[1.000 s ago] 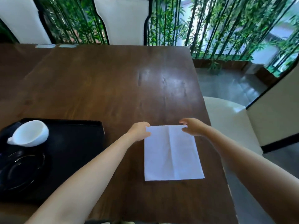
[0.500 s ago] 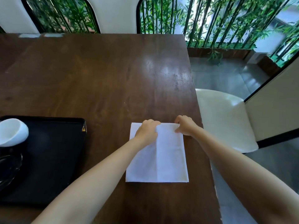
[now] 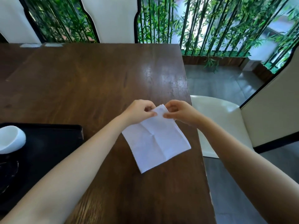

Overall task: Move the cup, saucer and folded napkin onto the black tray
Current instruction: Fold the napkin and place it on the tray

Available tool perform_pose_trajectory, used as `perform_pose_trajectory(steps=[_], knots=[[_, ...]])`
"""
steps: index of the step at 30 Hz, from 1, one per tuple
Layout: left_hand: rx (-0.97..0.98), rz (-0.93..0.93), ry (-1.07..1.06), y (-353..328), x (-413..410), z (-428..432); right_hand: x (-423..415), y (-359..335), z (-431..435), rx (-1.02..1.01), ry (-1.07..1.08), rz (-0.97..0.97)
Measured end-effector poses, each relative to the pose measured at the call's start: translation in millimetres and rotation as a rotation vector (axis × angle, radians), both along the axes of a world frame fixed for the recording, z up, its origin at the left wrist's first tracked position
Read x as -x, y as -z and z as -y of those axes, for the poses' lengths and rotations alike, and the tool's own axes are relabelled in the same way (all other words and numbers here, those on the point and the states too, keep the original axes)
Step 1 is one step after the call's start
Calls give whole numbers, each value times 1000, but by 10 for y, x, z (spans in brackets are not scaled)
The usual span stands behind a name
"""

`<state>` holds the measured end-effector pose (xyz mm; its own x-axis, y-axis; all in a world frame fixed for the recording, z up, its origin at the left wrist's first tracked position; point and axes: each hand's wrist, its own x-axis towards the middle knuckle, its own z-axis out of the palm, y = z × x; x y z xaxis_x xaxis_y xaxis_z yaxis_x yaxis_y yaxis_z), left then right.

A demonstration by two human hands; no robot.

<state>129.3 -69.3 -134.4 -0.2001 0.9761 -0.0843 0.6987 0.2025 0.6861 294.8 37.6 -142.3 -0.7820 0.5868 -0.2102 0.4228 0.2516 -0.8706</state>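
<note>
Napkin (image 3: 156,139) top edge is pinched between left hand (image 3: 139,113) and right hand (image 3: 181,113), fingers closed on it. Far left of them, cup (image 3: 10,139) and tray (image 3: 48,143) are cut off; the saucer is barely visible.

white napkin (image 3: 156,141), black tray (image 3: 48,143), white cup (image 3: 9,139).

Two bare forearms, no sleeves in view. Left hand (image 3: 137,113) and right hand (image 3: 181,113): no rings, watch or gloves visible.
</note>
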Motion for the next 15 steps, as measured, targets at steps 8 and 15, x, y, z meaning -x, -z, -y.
perform_pose_trajectory(steps=[8, 15], knots=[[-153, 257, -218, -425, 342, 218, -151, 106, -156, -101, 36, 154], [-245, 279, -256, -542, 580, 358, -25, -260, -251, -150, 89, 38]])
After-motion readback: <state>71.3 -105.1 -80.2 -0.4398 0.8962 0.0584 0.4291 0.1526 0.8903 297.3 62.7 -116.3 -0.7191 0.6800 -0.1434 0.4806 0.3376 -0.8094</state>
